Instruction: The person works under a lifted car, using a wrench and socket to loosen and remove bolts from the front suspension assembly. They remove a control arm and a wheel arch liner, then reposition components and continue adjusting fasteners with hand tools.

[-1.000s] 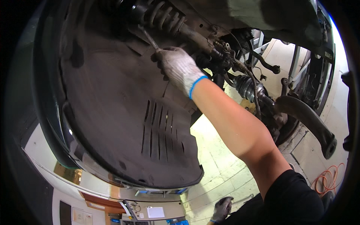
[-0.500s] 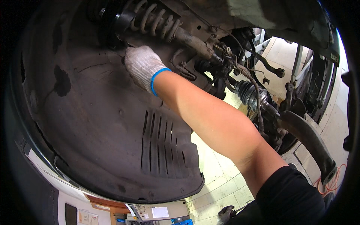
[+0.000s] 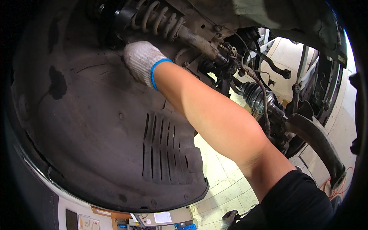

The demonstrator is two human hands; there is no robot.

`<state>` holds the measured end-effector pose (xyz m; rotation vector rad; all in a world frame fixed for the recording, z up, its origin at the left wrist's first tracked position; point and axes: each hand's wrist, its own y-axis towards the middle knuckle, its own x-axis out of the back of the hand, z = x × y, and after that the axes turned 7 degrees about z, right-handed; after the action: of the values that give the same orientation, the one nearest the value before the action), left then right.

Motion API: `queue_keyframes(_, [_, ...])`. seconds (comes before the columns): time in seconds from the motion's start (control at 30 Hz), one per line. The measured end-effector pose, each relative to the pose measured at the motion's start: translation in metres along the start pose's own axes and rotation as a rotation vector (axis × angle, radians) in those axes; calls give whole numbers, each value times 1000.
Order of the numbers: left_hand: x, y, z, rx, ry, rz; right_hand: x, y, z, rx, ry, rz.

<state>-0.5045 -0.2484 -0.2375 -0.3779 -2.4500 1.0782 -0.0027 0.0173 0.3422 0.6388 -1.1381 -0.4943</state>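
Observation:
My right hand [image 3: 141, 61], in a white knit glove with a blue cuff, reaches up against the dark plastic wheel-arch liner [image 3: 99, 138]. It sits just below the lower end of the rusty coil spring [image 3: 155, 17]. Its fingers curl away from the camera, so what they hold is hidden. My bare forearm runs down to a black sleeve at the lower right. At the bottom edge a small grey gloved shape, which seems to be my left hand [image 3: 229, 219], hangs low; its grip is too small to read.
Right of the spring are the strut body [image 3: 197, 40], a ribbed axle boot [image 3: 253, 95], thin cables and a curved dark control arm [image 3: 316, 143]. Pale floor tiles [image 3: 214, 176] show beyond the liner, with an orange cord [image 3: 337, 184] at the right and a workbench at the bottom.
My right hand has moved left and up along the liner toward the base of the spring. The thin metal tool seen in it a second ago no longer shows.

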Motion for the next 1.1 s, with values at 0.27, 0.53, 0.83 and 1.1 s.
queue_keyframes(0.27, [3, 0, 4, 23, 2, -3, -1, 1, -6, 34, 16, -176])
queue_keyframes(0.53, [7, 7, 7, 35, 6, 6, -8, 1, -13, 75, -47, -125])
queue_keyframes(0.83, [13, 9, 0, -25, -119, 97, 17, 6, -2, 138, -70, -14])
queue_keyframes(1.1, [3, 2, -45, 27, 57, 116, -29, -4, -40, -31, 548, -136])
